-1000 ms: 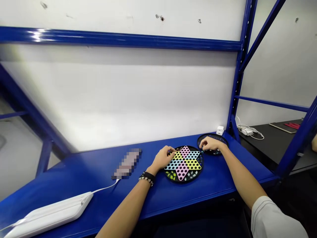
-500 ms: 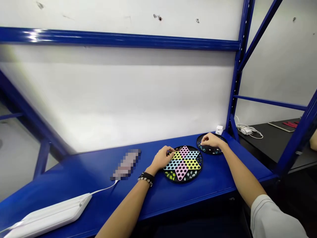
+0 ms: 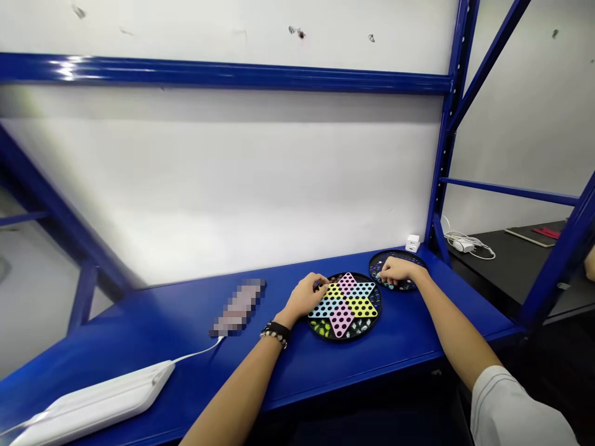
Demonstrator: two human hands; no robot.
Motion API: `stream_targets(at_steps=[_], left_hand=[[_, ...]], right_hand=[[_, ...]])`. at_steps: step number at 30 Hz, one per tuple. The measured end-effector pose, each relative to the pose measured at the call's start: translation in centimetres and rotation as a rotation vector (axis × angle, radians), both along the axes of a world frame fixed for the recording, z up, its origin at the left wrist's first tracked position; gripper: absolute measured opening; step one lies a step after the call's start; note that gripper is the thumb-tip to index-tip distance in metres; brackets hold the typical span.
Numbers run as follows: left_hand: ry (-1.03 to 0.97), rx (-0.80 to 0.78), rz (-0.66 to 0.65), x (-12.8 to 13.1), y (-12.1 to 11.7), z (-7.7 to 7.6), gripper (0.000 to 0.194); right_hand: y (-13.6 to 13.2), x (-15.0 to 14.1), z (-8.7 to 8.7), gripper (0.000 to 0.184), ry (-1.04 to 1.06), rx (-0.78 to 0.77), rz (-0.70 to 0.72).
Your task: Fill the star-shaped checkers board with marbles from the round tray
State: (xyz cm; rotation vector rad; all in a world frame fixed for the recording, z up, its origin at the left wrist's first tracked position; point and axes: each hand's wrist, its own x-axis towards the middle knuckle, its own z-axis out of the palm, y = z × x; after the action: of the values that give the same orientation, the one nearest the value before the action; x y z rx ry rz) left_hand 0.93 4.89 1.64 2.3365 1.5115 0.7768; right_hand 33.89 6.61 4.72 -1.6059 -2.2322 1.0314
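Note:
A round black Chinese checkers board [image 3: 343, 310] lies on the blue table, its star in pink, yellow and light blue with dark holes. Yellow-green and pale marbles show in the compartments around the star. My left hand [image 3: 307, 294] is closed on the board's upper left edge, fingers curled over the star's yellow point. A second round black tray [image 3: 395, 254], holding small bluish and pale pieces, lies behind and to the right. Over it, my right hand [image 3: 398, 271] points downward with bent fingers pressed together near teal pieces; what is between its fingertips cannot be made out.
On the blue table [image 3: 283, 371] at left lie a blurred-out phone [image 3: 239, 306] with a cable and a white power strip [image 3: 106, 402]. White charger plugs [image 3: 412, 243] stand behind the tray. Blue frame posts and a beam [image 3: 232, 75] enclose the table before a white wall.
My right hand has turned further downward over the tray, its fingers bunching nearer the front rim, uncovering more of the tray behind. My left hand keeps its place on the board.

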Motion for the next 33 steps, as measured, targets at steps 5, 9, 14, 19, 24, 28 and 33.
stream_targets(at_steps=[5, 9, 14, 19, 24, 28, 33], left_hand=[[0.007, -0.004, 0.0, 0.1, -0.2, 0.3, 0.029], [0.01, -0.009, 0.004, 0.1, -0.3, 0.3, 0.03], [0.009, 0.008, 0.001, 0.0, -0.2, 0.2, 0.029], [0.003, 0.024, -0.027, 0.0, 0.0, 0.0, 0.027], [-0.008, 0.003, -0.013, 0.0, 0.1, 0.0, 0.03], [-0.006, -0.013, -0.01, 0.1, -0.1, 0.1, 0.03], [-0.001, 0.004, -0.013, 0.1, -0.4, 0.4, 0.028]], right_hand=[[-0.3, 0.1, 0.1, 0.031, -0.018, 0.124, -0.052], [-0.5, -0.4, 0.7, 0.028, 0.035, 0.263, -0.04], [-2.1, -1.7, 3.1, 0.032, 0.11, 0.264, 0.069], [-10.8, -2.2, 3.1, 0.048, 0.029, 0.474, 0.115], [-17.8, -2.0, -1.4, 0.035, -0.174, 0.712, -0.034], [-16.1, -2.3, -3.3, 0.027, -0.247, 0.625, -0.068], [-13.6, -2.7, -3.2, 0.037, -0.301, 0.558, -0.042]])
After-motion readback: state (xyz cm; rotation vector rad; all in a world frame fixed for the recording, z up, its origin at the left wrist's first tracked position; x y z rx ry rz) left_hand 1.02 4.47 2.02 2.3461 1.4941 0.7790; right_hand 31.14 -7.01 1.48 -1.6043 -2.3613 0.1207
